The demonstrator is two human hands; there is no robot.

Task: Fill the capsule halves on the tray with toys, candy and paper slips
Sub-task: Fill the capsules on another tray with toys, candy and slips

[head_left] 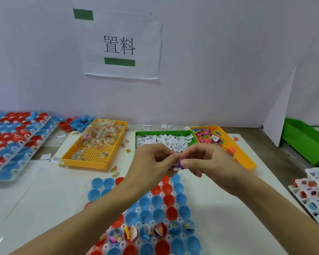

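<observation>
Purple toy [180,163] in both hands' grip

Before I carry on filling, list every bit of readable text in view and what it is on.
"置料": large black characters on the white paper sign taped to the wall.
Paper slips in the green tray: dark print, too small to read.
Loose slips on the table behind the trays: print too small to read.
Nothing else legible.

Two bare forearms enter from the bottom edge. Left hand [151,161] and right hand [208,162]: no gloves, rings, watch or wristbands visible. No sleeves reach the forearms.
</observation>
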